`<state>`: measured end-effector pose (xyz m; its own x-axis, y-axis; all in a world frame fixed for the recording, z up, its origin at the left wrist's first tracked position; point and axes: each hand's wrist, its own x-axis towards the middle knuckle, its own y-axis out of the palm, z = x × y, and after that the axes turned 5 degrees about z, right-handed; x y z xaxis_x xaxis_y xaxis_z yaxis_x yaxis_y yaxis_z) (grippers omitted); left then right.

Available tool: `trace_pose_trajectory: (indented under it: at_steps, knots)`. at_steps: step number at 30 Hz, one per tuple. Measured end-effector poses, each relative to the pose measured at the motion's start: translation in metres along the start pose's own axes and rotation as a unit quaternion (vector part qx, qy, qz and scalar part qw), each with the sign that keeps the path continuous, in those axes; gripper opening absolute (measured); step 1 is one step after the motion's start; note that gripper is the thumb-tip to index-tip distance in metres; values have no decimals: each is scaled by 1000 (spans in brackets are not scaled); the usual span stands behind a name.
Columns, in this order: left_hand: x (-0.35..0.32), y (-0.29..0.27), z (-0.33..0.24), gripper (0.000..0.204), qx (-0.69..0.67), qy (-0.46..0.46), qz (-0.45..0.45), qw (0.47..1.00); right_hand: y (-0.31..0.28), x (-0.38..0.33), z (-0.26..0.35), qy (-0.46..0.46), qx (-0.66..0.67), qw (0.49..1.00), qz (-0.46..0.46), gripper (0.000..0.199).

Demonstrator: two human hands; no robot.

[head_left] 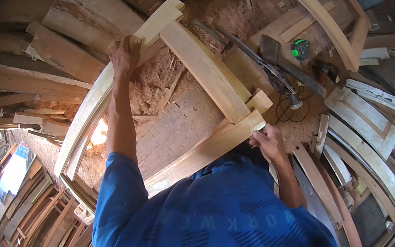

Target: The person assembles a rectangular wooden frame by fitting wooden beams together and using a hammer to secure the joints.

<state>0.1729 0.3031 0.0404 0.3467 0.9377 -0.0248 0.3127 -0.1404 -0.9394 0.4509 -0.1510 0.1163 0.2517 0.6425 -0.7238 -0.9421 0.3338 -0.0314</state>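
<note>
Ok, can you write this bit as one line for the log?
left hand: gripping left rail of wooden frame | right hand: gripping end of right rail | green-and-black tape measure: lying beyond frame, untouched

Pale wood frame (pixel 200 69); its broad crosspiece (pixel 208 79) lies toward twelve o'clock, meeting two long rails (pixel 87 108); one at ten o'clock, the other slanting past the centre toward eight.

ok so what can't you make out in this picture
All in the head view:
Near board: lower end, hidden behind the blue shirt.
Left hand: palm, turned away from the camera.
Right hand: palm, likewise turned away.
Upper-right wooden frame: upper part, cut off by the picture's top edge.
</note>
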Motion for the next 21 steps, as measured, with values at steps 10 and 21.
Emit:
trace_pose_trajectory:
  at_steps: [10, 21]
  knots:
    - [-2, 2, -2, 50, 38, 5, -29, 999, -10, 4, 9, 24, 2, 999, 30, 19]
    - [-14, -5, -15, 52, 44, 14, -31, 998, -15, -3, 12, 16, -113, 992, 46, 29]
